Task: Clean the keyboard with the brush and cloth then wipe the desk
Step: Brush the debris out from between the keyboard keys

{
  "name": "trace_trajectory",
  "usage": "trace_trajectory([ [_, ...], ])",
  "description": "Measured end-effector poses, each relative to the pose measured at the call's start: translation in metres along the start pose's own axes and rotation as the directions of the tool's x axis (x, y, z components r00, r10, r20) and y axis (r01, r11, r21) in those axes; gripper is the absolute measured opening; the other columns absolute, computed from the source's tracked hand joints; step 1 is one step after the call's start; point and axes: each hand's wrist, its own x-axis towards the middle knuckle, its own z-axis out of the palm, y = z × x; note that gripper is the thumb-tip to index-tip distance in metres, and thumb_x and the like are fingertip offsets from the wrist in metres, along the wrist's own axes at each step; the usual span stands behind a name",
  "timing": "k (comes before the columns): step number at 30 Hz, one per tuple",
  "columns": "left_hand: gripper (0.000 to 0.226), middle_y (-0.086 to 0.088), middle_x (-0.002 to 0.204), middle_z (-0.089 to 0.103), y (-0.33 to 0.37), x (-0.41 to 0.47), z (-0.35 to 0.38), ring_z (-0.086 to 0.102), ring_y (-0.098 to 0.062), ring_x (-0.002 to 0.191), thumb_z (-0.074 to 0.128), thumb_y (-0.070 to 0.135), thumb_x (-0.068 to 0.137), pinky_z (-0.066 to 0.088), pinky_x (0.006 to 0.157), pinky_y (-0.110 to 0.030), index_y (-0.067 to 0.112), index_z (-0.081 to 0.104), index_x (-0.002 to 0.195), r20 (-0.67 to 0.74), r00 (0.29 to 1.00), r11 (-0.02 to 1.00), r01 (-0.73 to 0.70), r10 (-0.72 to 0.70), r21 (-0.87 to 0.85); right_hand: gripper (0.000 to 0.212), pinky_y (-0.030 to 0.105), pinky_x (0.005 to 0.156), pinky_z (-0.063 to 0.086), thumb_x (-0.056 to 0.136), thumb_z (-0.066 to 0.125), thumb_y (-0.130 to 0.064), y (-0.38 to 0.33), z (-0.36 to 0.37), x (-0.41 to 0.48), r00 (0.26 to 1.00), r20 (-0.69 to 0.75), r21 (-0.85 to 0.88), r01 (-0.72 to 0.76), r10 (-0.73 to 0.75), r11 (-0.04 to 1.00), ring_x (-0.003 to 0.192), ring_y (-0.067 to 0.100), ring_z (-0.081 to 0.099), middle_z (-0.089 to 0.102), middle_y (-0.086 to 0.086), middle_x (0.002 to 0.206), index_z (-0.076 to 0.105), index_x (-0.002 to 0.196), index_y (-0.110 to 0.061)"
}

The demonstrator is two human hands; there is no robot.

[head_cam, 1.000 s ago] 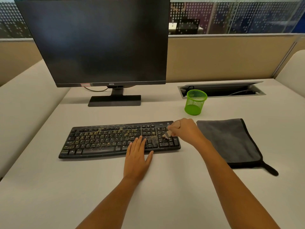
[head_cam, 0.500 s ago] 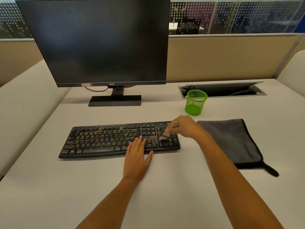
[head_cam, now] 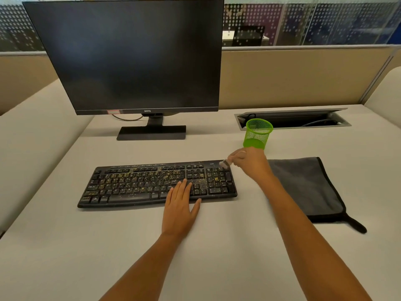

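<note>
A black keyboard (head_cam: pixel 138 183) speckled with yellowish crumbs lies across the middle of the white desk (head_cam: pixel 206 246). My left hand (head_cam: pixel 179 208) lies flat with straight fingers on the keyboard's front edge, right of the space bar. My right hand (head_cam: pixel 249 162) grips a small brush (head_cam: pixel 224 163), whose pale bristles sit at the keyboard's far right corner above the number pad. A folded grey cloth (head_cam: pixel 306 187) with a black border lies on the desk to the right of the keyboard.
A large dark monitor (head_cam: pixel 130 55) on a black stand rises behind the keyboard. A green mesh cup (head_cam: pixel 258 132) stands behind my right hand. An open cable tray (head_cam: pixel 293 120) is set into the desk at the back right. A beige partition closes off the far side.
My right hand has swept the brush from the lower number pad up to the keyboard's far right corner. The left hand has stayed in place on the keyboard.
</note>
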Motion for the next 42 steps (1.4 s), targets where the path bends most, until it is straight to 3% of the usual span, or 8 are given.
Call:
trace_trajectory([
  [4, 0.075, -0.001, 0.153, 0.027, 0.001, 0.0, -0.001, 0.017, -0.016, 0.142, 0.01, 0.061, 0.089, -0.002, 0.114, -0.028, 0.016, 0.031, 0.145, -0.007, 1.0, 1.0, -0.001, 0.001, 0.0, 0.026, 0.031, 0.075, 0.047, 0.092, 0.051, -0.023, 0.0, 0.021, 0.002, 0.989, 0.06, -0.191, -0.119, 0.133, 0.974, 0.088, 0.026, 0.06, 0.068, 0.014, 0.101, 0.068, 0.096, -0.004],
  [8, 0.078, 0.0, 0.154, 0.024, 0.0, -0.001, -0.001, 0.013, -0.015, 0.143, 0.007, 0.063, 0.087, -0.004, 0.114, -0.027, 0.017, 0.028, 0.146, -0.001, 1.0, 1.0, -0.001, 0.001, -0.004, 0.02, 0.028, 0.067, 0.054, 0.086, 0.053, -0.014, -0.006, 0.013, 0.009, 0.965, 0.142, -0.282, -0.172, 0.219, 0.944, 0.066, 0.02, 0.062, 0.071, 0.011, 0.08, 0.069, 0.081, -0.002],
  [13, 0.076, -0.002, 0.152, 0.029, 0.0, -0.001, 0.0, 0.019, -0.017, 0.142, 0.009, 0.061, 0.089, 0.0, 0.114, -0.03, 0.016, 0.034, 0.144, -0.007, 1.0, 1.0, -0.004, 0.004, -0.003, 0.034, 0.025, 0.052, 0.036, 0.091, 0.048, -0.022, -0.006, 0.019, 0.011, 0.985, -0.013, -0.263, -0.169, 0.172, 0.95, 0.078, 0.026, 0.055, 0.054, 0.006, 0.071, 0.049, 0.06, -0.011],
  [19, 0.071, -0.003, 0.151, 0.031, 0.001, -0.001, -0.001, 0.021, -0.017, 0.141, 0.015, 0.058, 0.09, 0.0, 0.114, -0.032, 0.015, 0.034, 0.144, 0.0, 1.0, 1.0, -0.001, 0.001, -0.004, 0.018, 0.028, 0.062, 0.05, 0.086, 0.054, -0.019, -0.005, 0.016, 0.008, 0.963, 0.126, -0.305, -0.19, 0.237, 0.933, 0.079, 0.024, 0.068, 0.069, 0.009, 0.083, 0.064, 0.079, -0.006],
  [24, 0.071, -0.003, 0.151, 0.03, 0.0, 0.0, 0.0, 0.021, -0.017, 0.141, 0.015, 0.058, 0.091, 0.002, 0.114, -0.031, 0.015, 0.035, 0.144, -0.003, 1.0, 1.0, -0.003, 0.003, 0.007, 0.025, 0.026, 0.059, 0.042, 0.09, 0.051, -0.02, -0.004, 0.019, 0.007, 0.98, -0.07, -0.156, -0.194, 0.185, 0.968, 0.078, 0.024, 0.056, 0.065, 0.014, 0.085, 0.066, 0.082, -0.002],
  [31, 0.079, -0.002, 0.152, 0.029, 0.0, -0.001, 0.0, 0.019, -0.017, 0.142, 0.004, 0.064, 0.089, 0.0, 0.114, -0.03, 0.016, 0.032, 0.145, -0.006, 1.0, 1.0, -0.003, 0.003, 0.006, 0.023, 0.029, 0.07, 0.056, 0.084, 0.055, -0.011, 0.003, 0.009, 0.009, 0.942, 0.215, -0.194, -0.218, 0.258, 0.957, 0.066, 0.021, 0.067, 0.069, 0.008, 0.067, 0.07, 0.068, -0.002],
  [37, 0.075, -0.002, 0.153, 0.027, 0.0, -0.001, 0.0, 0.017, -0.016, 0.142, 0.011, 0.061, 0.089, 0.001, 0.115, -0.029, 0.016, 0.032, 0.145, 0.001, 1.0, 1.0, 0.004, -0.004, -0.003, 0.028, 0.033, 0.079, 0.048, 0.094, 0.051, -0.021, -0.004, 0.011, 0.007, 0.968, -0.184, -0.014, -0.177, 0.171, 0.984, 0.1, 0.033, 0.061, 0.069, 0.018, 0.102, 0.071, 0.104, -0.004],
  [42, 0.079, -0.001, 0.153, 0.026, 0.0, 0.0, 0.0, 0.016, -0.016, 0.143, 0.006, 0.063, 0.087, 0.0, 0.114, -0.028, 0.017, 0.031, 0.146, 0.005, 1.0, 1.0, 0.005, -0.005, -0.01, 0.028, 0.032, 0.073, 0.048, 0.092, 0.05, -0.02, 0.006, 0.023, 0.005, 0.978, -0.118, -0.08, -0.184, 0.174, 0.98, 0.088, 0.029, 0.061, 0.069, 0.017, 0.099, 0.072, 0.099, -0.003],
])
